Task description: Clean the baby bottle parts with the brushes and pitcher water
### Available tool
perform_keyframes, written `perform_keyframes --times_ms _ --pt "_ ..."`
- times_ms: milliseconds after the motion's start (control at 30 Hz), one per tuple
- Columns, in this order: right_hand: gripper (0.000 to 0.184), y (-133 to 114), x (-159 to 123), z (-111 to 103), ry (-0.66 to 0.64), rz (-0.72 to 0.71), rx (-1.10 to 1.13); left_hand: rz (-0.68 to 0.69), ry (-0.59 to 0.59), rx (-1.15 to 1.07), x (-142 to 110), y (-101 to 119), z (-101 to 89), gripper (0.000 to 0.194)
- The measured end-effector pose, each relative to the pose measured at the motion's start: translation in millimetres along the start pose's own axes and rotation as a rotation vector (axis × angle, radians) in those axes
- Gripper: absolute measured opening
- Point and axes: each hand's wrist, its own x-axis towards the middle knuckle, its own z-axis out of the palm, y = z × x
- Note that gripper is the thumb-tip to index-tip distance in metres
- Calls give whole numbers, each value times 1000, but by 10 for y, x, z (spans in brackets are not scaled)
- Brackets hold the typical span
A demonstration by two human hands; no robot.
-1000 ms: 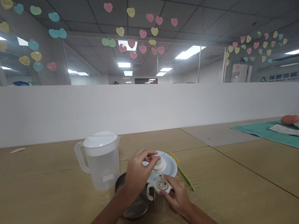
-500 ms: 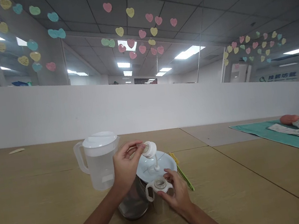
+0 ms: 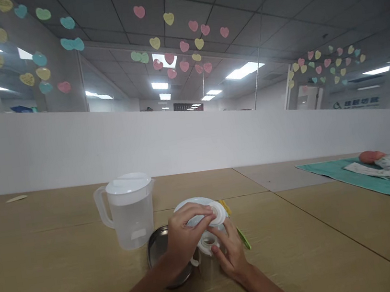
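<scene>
Dial: we take the bottle as centre, twelve o'clock toward the wall [image 3: 165,143].
Bottle [image 3: 207,266]: one, clear, white collar at the neck, mouth open, before us on the tabletop [image 3: 89,272] side nearest us; a curved white grip shows at nine o'clock.
Right hand [image 3: 231,252]: closed round the bottle at its collar, from three o'clock.
Left hand [image 3: 185,234]: pinching the white cap between thumb and fingers.
White cap [image 3: 220,214]: one, raised toward one o'clock, apart from the bottle mouth.
Plate [image 3: 185,204]: one, pale blue, twelve o'clock, partly covered by both hands.
Metal dish [image 3: 156,248]: one, nine o'clock, partly under the left forearm.
Pitcher [image 3: 133,222]: one, translucent, lidded, ten o'clock, its handle toward nine.
Brush [image 3: 244,239]: one, green handle, yellow end, two o'clock, partly hidden.
Teal cloth [image 3: 323,170]: one, well apart, between two and three o'clock; we note printed fabric [image 3: 369,171] on it.
</scene>
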Motion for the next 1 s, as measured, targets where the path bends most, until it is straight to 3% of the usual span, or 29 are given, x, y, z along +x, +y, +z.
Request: perform_keyframes --times_ms 167,333,500,667,833,1000 --pt "38 29 18 -27 -23 6 -6 138 -55 -11 -34 42 33 10" --pt "41 145 12 -41 36 194 -2 210 67 28 39 134 -58 10" --pt "47 294 -43 28 104 402 -17 88 198 141 97 158 -127 1" --pt "46 423 -82 78 -65 500 4 -60 132 236 67 109 -110 7" --pt "41 469 -107 93 -195 534 -49 -90 88 211 58 121 -126 13" --pt "37 536 -133 110 -161 555 -35 -111 57 179 68 131 -137 17"
